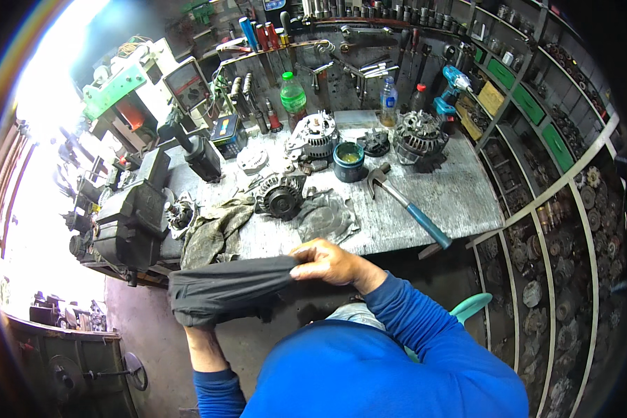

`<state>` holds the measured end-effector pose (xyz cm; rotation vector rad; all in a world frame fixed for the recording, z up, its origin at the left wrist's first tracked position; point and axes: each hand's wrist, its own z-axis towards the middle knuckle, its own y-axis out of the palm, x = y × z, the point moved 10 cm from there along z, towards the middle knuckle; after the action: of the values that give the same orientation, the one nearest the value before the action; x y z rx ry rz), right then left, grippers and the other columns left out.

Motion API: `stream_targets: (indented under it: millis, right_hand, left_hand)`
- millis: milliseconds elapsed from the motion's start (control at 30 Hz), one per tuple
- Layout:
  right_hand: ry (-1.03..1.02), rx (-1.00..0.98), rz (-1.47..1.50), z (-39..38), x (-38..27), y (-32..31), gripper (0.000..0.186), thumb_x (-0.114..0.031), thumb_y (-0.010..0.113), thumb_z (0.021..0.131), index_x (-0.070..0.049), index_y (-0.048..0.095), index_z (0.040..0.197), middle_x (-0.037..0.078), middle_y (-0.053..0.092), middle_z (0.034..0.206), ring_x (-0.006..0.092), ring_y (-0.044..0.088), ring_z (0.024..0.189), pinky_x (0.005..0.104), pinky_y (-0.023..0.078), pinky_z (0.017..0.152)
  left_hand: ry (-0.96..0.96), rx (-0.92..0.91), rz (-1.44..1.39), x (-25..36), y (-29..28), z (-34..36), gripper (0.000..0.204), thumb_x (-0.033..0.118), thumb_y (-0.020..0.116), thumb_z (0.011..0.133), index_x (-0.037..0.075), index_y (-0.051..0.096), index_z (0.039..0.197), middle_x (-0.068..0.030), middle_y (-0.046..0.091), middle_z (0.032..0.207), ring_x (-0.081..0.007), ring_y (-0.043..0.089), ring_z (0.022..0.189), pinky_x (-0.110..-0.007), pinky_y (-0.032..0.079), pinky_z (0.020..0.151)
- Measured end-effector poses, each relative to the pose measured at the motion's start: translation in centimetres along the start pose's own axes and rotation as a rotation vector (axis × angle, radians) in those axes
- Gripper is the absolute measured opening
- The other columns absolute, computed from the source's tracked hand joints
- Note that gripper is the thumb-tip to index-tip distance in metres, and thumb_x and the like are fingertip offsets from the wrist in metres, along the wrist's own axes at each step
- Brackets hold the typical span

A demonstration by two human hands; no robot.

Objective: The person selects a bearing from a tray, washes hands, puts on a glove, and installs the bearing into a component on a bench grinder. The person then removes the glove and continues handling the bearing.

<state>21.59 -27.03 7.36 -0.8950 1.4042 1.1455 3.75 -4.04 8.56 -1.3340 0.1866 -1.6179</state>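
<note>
A dark grey cloth is stretched in front of my body, just off the near edge of the workbench. My right hand pinches its right end between thumb and fingers. The cloth covers my left hand, so only the left wrist and forearm show below its left end. On the bench beyond lie a dirty rag, a dark round alternator part with a pulley and a crumpled grey cloth.
A claw hammer lies on the right of the bench, its handle overhanging the front edge. Behind are a blue tin, alternators, bottles and a cordless drill. A bench vise stands left; parts shelves line the right.
</note>
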Motion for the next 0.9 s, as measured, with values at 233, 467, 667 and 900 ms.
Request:
stream_targets:
  millis: [233, 467, 667, 900]
  right_hand:
    - [-0.533, 0.459, -0.836, 0.4, -8.1, -5.4, 0.026, -0.025, 0.070, 0.092, -0.001, 0.062, 0.100, 0.018, 0.062, 0.096, 0.0378, 0.064, 0.093, 0.0456, 0.053, 0.079]
    - [-0.999, 0.388, -0.576, 7.5, -17.0, -0.6, 0.024, -0.026, 0.067, 0.094, -0.003, 0.064, 0.101, 0.016, 0.060, 0.089, 0.0389, 0.062, 0.083, 0.0476, 0.052, 0.072]
    - [-0.365, -0.059, -0.655, 5.9, -11.1, 5.2, 0.068, -0.059, 0.039, 0.104, -0.020, 0.037, 0.160, 0.018, 0.020, 0.169, 0.0454, 0.013, 0.156, 0.0677, 0.010, 0.122]
    - [-0.379, -0.063, -0.472, 8.1, -13.4, 3.4, 0.071, -0.066, 0.039, 0.101, -0.025, 0.041, 0.157, 0.010, 0.031, 0.167, 0.0512, 0.022, 0.151, 0.0718, 0.017, 0.117]
  left_hand:
    - [0.071, 0.058, 0.945, 18.5, 2.4, 4.5, 0.031, 0.030, 0.070, 0.094, 0.007, 0.067, 0.115, -0.0087, 0.067, 0.116, -0.0247, 0.059, 0.117, -0.040, 0.046, 0.104]
    - [-0.132, 0.527, -0.295, 16.5, 8.7, 3.3, 0.055, 0.027, 0.054, 0.104, 0.003, 0.040, 0.150, -0.0123, 0.049, 0.146, -0.0251, 0.046, 0.135, -0.038, 0.034, 0.118]
    - [-0.173, 0.681, -0.227, 11.5, 5.7, 2.6, 0.047, 0.028, 0.051, 0.104, 0.003, 0.042, 0.143, -0.0116, 0.049, 0.138, -0.0248, 0.047, 0.128, -0.037, 0.035, 0.112]
    - [-0.203, 0.741, -0.160, 11.2, 5.8, 1.7, 0.040, 0.025, 0.055, 0.100, 0.003, 0.047, 0.133, -0.0104, 0.052, 0.126, -0.0242, 0.050, 0.116, -0.036, 0.038, 0.103]
